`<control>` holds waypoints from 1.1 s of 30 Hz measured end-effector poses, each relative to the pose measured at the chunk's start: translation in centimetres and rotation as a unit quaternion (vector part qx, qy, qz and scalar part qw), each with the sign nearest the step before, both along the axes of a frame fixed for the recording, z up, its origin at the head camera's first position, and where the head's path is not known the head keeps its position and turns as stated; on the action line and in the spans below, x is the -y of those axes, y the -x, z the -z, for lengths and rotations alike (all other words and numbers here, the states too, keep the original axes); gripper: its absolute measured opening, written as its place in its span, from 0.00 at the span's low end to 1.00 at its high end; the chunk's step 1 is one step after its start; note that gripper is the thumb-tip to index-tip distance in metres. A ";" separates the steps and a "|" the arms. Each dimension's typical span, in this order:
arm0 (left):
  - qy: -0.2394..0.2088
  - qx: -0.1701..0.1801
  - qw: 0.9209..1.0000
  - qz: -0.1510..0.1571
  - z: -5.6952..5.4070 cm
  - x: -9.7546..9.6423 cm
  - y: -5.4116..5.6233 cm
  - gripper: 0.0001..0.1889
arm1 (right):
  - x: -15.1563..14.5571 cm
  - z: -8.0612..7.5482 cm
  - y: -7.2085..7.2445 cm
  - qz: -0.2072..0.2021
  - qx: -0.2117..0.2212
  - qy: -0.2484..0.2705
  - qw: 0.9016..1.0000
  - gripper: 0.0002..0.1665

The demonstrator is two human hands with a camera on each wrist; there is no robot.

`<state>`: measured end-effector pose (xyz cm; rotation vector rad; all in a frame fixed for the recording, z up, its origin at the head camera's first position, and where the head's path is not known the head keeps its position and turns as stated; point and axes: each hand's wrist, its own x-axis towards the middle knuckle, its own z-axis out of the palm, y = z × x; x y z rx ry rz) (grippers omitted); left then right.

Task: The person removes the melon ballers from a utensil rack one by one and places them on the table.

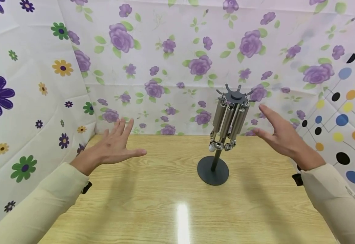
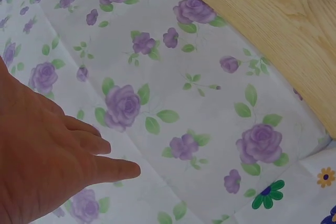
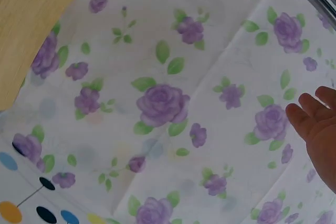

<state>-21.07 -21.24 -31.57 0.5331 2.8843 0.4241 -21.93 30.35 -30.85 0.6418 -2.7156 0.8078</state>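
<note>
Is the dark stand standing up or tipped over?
Upright: the stand rests its round base flat on the table, and metal tools hang from its top.

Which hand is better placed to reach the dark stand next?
Probably the right hand: open and empty, it appears nearer the stand in the head view. The left hand, also empty, is farther away.

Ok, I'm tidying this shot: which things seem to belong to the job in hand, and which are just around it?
Probably the job:
- stand, nearer the right hand
- metal utensils hanging from it

Probably just around:
- table
- rose-patterned cloth
- daisy cloth
- dotted cloth
</note>
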 end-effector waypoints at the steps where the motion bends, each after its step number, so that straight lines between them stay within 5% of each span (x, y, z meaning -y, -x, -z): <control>1: -0.001 -0.001 1.000 0.003 0.0 -0.1 0.0 0.61 | 0.2 -0.3 0.1 -0.003 -0.007 0.017 1.000 0.45; 6: -0.010 -0.007 1.000 0.018 -0.2 -0.9 0.2 0.61 | 1.3 -1.8 0.6 -0.022 -0.027 0.096 0.995 0.37; 17: -0.046 0.007 0.997 0.064 -1.5 -5.2 0.6 0.58 | 4.7 -4.5 2.4 -0.009 -0.027 0.170 0.985 0.30; 24: -0.087 0.002 0.992 0.096 -1.8 -8.5 1.4 0.52 | 5.4 -4.9 3.3 -0.024 -0.025 0.182 0.983 0.25; 33: -0.125 -0.005 0.983 0.135 -3.1 -12.7 2.9 0.46 | 5.8 -4.2 3.5 -0.022 -0.075 0.165 0.983 0.21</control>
